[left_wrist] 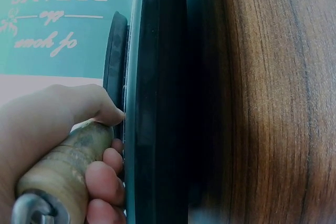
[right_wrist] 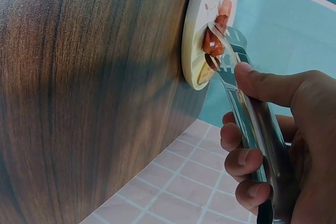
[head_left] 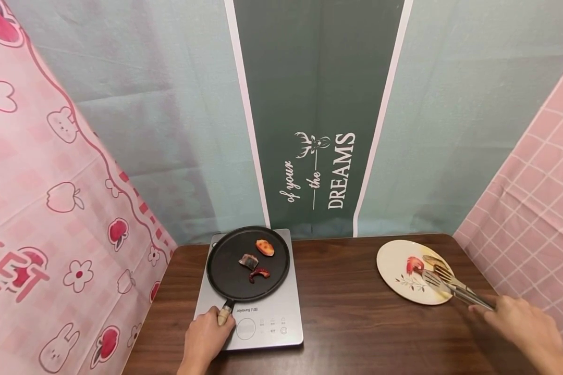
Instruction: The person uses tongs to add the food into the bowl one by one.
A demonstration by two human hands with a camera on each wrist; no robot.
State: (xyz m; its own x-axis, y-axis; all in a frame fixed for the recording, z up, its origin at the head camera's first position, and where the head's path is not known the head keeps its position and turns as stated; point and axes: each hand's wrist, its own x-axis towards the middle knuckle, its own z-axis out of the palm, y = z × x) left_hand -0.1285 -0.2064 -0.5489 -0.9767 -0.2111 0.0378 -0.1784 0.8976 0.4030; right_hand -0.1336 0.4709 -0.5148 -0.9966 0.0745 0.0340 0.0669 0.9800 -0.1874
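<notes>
Way over on the left, a pink cloth [head_left: 68, 205] with bunnies, apples and flowers all over it. Next along, a left hand [head_left: 208, 333] wrapped snugly round a wooden handle [head_left: 224, 314], fingers curled and thumb along the top in the left wrist view. Out from that handle, a flat black pan [head_left: 230, 281] on a silver Joyoung hob [head_left: 291, 307]. In the pan, a little silvery fish-looking piece [head_left: 248, 261] near the middle, then a dark red curled tentacle thing [head_left: 260, 273] just below and right of it, plus an orange spotted oval [head_left: 265, 248] up toward the far right rim. Behind all that, a dark green panel [head_left: 319, 78] with DREAMS printed sideways. Then brown wood-grain counter [head_left: 342, 307], and on it toward the right a pale oval plate [head_left: 389, 260] with a red shrimp-looking piece [head_left: 414, 264] and a yellowish-brown piece [head_left: 432, 260]. Over the plate's right side, metal tongs [head_left: 469, 297], tips right by the food; can't tell if actually pinching any. Holding those tongs, a right hand [head_left: 521, 320]. Far right, pink tile-print cloth [head_left: 535, 219].
</notes>
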